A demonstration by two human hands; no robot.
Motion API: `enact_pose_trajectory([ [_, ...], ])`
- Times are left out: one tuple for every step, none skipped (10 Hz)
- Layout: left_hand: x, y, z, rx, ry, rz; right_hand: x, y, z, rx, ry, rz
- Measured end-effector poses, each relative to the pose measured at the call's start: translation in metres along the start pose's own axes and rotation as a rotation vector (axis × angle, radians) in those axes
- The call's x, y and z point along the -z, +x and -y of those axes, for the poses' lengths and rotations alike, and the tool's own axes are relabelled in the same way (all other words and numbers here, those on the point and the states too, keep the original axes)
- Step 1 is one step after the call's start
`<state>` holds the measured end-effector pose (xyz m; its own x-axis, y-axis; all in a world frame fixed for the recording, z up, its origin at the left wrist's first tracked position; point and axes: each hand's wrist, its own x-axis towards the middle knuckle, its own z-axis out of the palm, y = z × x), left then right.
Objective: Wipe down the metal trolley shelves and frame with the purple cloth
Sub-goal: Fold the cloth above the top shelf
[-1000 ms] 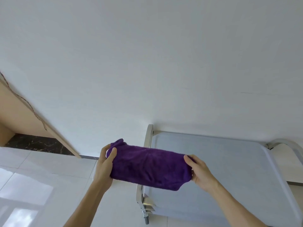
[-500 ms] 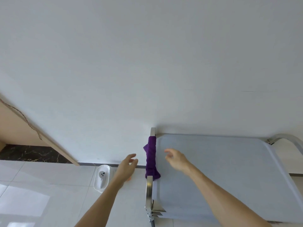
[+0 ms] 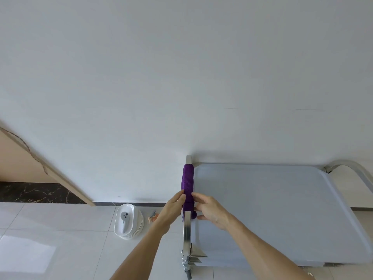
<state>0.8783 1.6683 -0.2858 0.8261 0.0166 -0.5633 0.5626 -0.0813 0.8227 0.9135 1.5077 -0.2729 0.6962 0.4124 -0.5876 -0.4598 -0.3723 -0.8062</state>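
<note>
Hands back on the cloth

Both hands, apart a moment ago, now pinch the purple cloth (image 3: 188, 181) draped over the trolley's side rail (image 3: 187, 229): left hand (image 3: 171, 209), right hand (image 3: 210, 209).

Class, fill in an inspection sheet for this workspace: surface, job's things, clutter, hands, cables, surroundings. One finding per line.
Surface: metal trolley top shelf, bare grey.
Job's things: purple cloth draped over the trolley's left frame rail.
Clutter: stack of white dishes on the floor; small orange item beside it, too small to identify.
Hands: left hand and right hand flank the cloth, fingers touching it; grip unclear.
Cables: nothing seen.
Surroundings: white wall, tiled floor, dark marble skirting.
</note>
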Motion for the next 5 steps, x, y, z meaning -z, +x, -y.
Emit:
enact_pose_trajectory([
  [-0.003, -0.004, 0.003, -0.037, 0.069, -0.041, 0.0, -0.008, -0.008, 0.023, -0.099, -0.018],
  [-0.012, -0.015, 0.004, -0.116, 0.204, -0.227, 0.013, -0.018, -0.024, 0.06, -0.2, -0.101],
  [-0.029, -0.033, 0.0, -0.192, 0.197, -0.309, 0.042, -0.036, -0.038, 0.1, -0.234, -0.21],
  [-0.052, -0.053, -0.004, -0.236, 0.21, -0.31, 0.078, -0.065, -0.052, 0.121, -0.216, -0.287],
  [-0.086, -0.073, -0.007, -0.301, 0.22, -0.324, 0.111, -0.101, -0.069, 0.157, -0.173, -0.342],
])
